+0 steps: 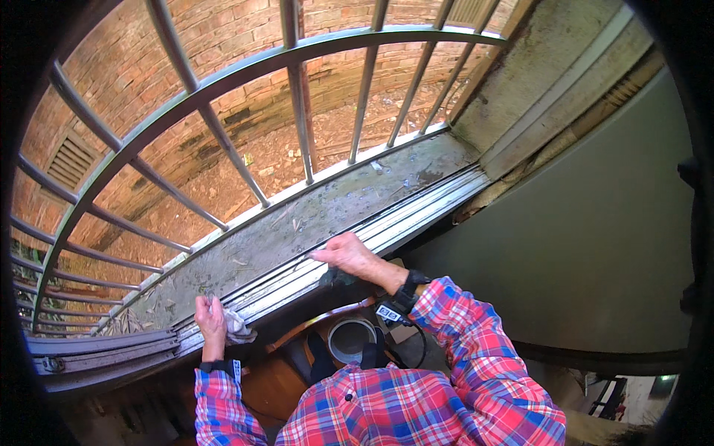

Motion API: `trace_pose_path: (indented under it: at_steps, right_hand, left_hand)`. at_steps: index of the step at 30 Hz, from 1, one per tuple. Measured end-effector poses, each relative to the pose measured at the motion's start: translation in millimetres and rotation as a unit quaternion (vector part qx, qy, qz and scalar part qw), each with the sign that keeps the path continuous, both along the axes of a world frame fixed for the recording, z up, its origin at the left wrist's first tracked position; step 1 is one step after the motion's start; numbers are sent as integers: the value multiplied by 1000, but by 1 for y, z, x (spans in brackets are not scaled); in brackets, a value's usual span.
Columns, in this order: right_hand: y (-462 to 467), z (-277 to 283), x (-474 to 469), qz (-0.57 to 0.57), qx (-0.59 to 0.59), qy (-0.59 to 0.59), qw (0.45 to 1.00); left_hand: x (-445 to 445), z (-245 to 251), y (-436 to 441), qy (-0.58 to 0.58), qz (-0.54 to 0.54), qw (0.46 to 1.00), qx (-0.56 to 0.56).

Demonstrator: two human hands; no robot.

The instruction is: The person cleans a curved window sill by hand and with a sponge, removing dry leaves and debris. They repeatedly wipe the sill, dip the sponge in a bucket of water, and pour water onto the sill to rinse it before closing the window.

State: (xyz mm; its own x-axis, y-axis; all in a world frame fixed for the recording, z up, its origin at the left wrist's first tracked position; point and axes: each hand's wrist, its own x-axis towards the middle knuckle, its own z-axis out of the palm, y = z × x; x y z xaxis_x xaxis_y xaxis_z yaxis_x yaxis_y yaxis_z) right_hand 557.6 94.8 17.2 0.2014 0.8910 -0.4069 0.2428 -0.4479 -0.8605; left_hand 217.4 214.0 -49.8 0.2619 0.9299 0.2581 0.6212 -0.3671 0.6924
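Observation:
A crumpled greyish-white cloth (239, 329) bulges out beside my left hand (210, 322), whose fingers are closed on it at the left part of the window track. Farther right, my right hand (347, 256) is curled above the aluminium sliding-window track (385, 234), with the thumb side towards the grooves. Something small and dark shows at its fingertips, too small to name. Its palm side is hidden. The track runs diagonally along the inner edge of a stained concrete sill (334, 198) strewn with dry debris.
Curved metal window bars (206, 78) enclose the sill, with a brick wall (240, 33) beyond. Below the track, a bucket (330, 340) stands between my feet near a brown wooden surface (265, 384). A large grey-green panel (569, 223) fills the right side. A black cable (424, 348) hangs by my right wrist.

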Motion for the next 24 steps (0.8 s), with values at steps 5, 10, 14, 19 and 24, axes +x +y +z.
trace_pose_path:
  at_steps: [5, 10, 14, 19, 24]
  right_hand:
    - [5, 8, -45, 94, 75, 84, 989]
    - [-17, 16, -62, 184, 88, 151, 967]
    - [-35, 20, -51, 153, 112, 89, 978]
    - [-57, 24, -24, 149, 65, -15, 987]
    - [-83, 27, 11, 14, 61, 26, 998]
  left_hand:
    - [33, 55, -52, 10, -195, 979, 62]
    - [84, 91, -91, 5, -333, 942, 53]
    - [113, 92, -99, -1, -355, 931, 88]
    - [148, 85, -111, -2, -371, 922, 115]
    - [167, 81, -117, -14, -356, 933, 59]
